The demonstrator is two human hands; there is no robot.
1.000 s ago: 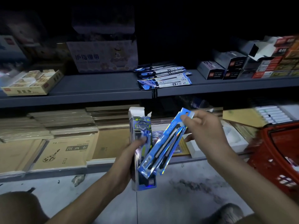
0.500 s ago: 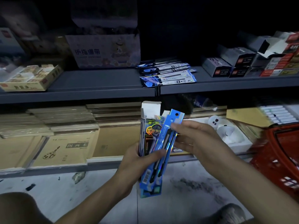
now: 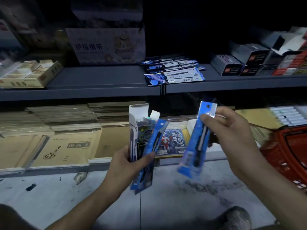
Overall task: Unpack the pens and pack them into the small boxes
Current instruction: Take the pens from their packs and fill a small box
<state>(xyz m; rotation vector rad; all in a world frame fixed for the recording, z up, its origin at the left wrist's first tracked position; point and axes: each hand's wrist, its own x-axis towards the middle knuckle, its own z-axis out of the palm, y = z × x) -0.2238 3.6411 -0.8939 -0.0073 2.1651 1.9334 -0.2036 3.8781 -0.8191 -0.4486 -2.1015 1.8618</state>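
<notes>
- Your left hand (image 3: 126,161) grips the box (image 3: 135,130) upright, with its mouth open at the top. The thumb pins a pack (image 3: 154,143) across the box's front. As far as I can tell, that pack is outside the box, and its lower end hangs below your palm.
- Your right hand (image 3: 232,135) pinches a second pack (image 3: 197,140) near its hang-hole. It is tilted and apart from the box.
- The step looks like loading. Bring the second pack over the mouth, line its long edge up with a box wall, and lead with the lower end.
- Mind the raised flap, which could catch a corner of the pack.
- Ease your thumb only once a pack has entered, or the pinned one may slip to the floor.
- More packs lie in a pile (image 3: 174,72) on the shelf (image 3: 103,80) beyond, so leave them for later.
</notes>
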